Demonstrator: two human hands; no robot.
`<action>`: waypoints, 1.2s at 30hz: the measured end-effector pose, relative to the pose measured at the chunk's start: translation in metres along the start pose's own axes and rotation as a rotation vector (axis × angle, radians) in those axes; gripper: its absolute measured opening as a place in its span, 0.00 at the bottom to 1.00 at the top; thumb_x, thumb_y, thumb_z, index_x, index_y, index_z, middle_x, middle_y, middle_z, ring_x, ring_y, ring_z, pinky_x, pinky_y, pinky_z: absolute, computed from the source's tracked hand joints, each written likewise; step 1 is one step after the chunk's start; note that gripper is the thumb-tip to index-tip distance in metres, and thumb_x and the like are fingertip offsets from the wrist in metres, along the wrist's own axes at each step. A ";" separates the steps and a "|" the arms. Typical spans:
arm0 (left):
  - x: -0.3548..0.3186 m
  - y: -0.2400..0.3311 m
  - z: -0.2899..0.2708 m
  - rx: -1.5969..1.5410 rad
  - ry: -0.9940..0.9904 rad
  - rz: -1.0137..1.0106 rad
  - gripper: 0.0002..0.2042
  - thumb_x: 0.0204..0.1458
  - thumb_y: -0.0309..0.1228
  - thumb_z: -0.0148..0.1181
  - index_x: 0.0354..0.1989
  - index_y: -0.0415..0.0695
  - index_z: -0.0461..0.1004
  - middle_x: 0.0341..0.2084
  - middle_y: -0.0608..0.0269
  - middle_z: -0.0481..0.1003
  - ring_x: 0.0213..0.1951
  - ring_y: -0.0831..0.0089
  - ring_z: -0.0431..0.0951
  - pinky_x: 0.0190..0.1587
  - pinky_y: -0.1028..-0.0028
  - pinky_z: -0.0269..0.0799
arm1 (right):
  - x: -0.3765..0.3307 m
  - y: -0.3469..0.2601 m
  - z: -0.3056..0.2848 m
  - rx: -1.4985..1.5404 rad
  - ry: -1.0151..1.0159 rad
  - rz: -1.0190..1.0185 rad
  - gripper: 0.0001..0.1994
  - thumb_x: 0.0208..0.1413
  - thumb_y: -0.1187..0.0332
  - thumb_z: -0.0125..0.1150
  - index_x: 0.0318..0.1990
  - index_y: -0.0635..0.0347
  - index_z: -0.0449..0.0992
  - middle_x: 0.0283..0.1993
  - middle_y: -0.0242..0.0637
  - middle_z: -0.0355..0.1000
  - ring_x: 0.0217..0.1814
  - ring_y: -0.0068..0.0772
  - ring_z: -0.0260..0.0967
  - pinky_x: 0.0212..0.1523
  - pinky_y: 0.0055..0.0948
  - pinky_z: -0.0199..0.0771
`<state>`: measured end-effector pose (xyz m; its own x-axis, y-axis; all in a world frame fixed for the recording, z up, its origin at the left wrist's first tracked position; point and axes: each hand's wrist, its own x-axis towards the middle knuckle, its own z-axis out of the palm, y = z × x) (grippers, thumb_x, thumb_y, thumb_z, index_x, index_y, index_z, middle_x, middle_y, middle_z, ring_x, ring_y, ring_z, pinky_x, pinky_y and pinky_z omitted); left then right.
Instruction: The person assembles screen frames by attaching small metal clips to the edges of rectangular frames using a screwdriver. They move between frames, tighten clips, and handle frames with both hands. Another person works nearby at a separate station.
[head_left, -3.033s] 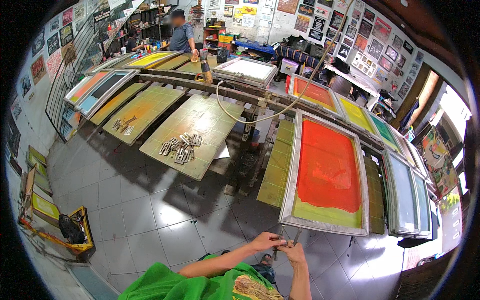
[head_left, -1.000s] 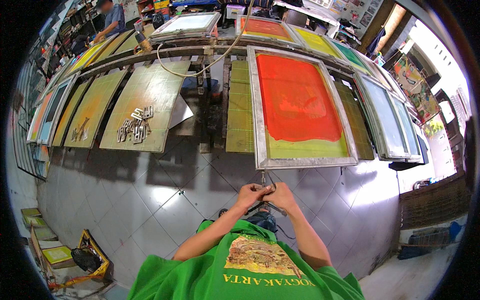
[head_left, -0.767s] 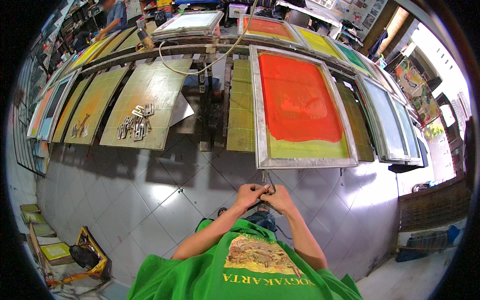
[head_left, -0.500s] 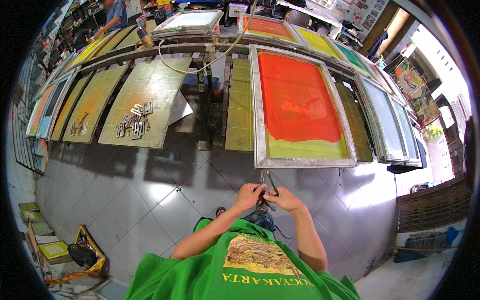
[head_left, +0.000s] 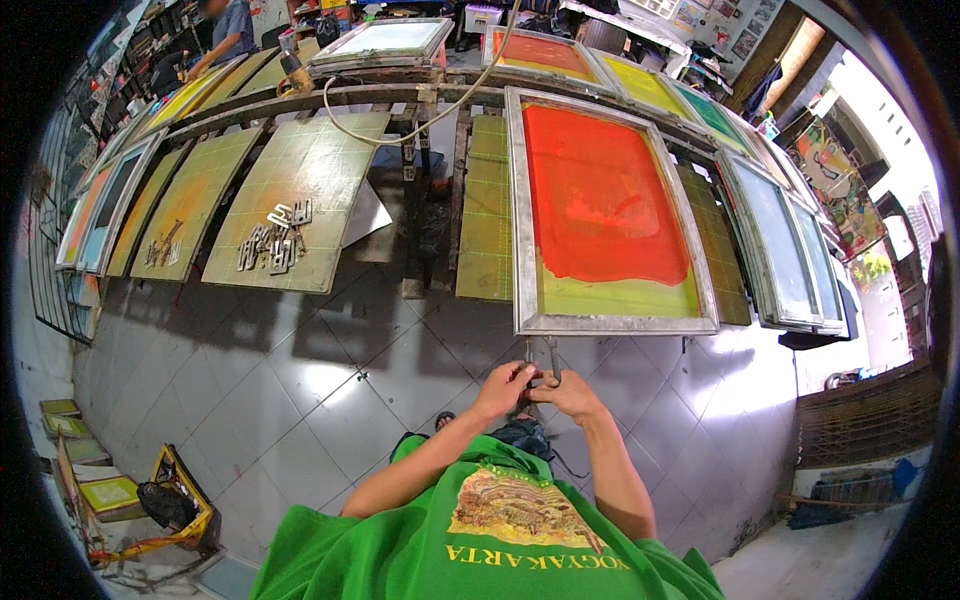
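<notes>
My left hand (head_left: 505, 392) and my right hand (head_left: 574, 395) meet just below the front edge of a screen printing frame (head_left: 620, 325). The frame has a metal border, and red-orange ink (head_left: 605, 195) covers most of its mesh. My right fingers are closed around a slim dark metal tool (head_left: 556, 358), wrench-like, pointing up toward the frame. Beside it, my left thumb and fingers are pinched together under a thin metal rod (head_left: 529, 350), perhaps a bolt. What they grip is hidden by the fingers.
Several metal clamp pieces (head_left: 275, 245) lie piled on a greenish board (head_left: 300, 160) to the left. More screens (head_left: 775, 250) stand at the right. A pale hose (head_left: 345, 130) hangs over the rack. At the far left, a person in a blue shirt (head_left: 232, 28) works.
The dark tool in my right hand has turned from a slant to nearly upright. My hands have drawn slightly closer together, and the view has shifted a little.
</notes>
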<state>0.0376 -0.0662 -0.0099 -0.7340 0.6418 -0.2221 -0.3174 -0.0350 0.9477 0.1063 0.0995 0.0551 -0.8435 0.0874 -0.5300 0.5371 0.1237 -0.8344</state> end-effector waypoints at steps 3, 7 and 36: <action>-0.004 0.016 0.001 -0.005 0.048 -0.112 0.17 0.59 0.41 0.68 0.43 0.37 0.81 0.35 0.64 0.82 0.35 0.80 0.77 0.38 0.77 0.74 | -0.005 -0.012 0.011 0.020 0.049 -0.038 0.10 0.52 0.69 0.73 0.36 0.64 0.79 0.29 0.27 0.74 0.27 0.21 0.69 0.26 0.27 0.73; -0.011 0.040 0.000 0.071 0.128 -0.295 0.18 0.53 0.43 0.74 0.34 0.37 0.83 0.28 0.64 0.81 0.29 0.79 0.76 0.32 0.76 0.72 | -0.012 -0.020 0.022 -0.103 0.142 -0.005 0.10 0.51 0.67 0.74 0.35 0.64 0.81 0.28 0.28 0.75 0.29 0.22 0.70 0.26 0.26 0.73; -0.007 0.029 -0.013 0.191 0.107 -0.131 0.23 0.50 0.52 0.73 0.31 0.39 0.86 0.28 0.59 0.84 0.31 0.77 0.79 0.35 0.71 0.75 | -0.004 0.010 0.036 -0.189 0.335 -0.204 0.17 0.43 0.64 0.78 0.25 0.69 0.76 0.25 0.34 0.73 0.29 0.22 0.67 0.30 0.31 0.69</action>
<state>0.0262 -0.0814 0.0160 -0.7566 0.5465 -0.3590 -0.3019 0.1951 0.9332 0.1154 0.0646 0.0433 -0.9003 0.3545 -0.2527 0.3778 0.3478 -0.8581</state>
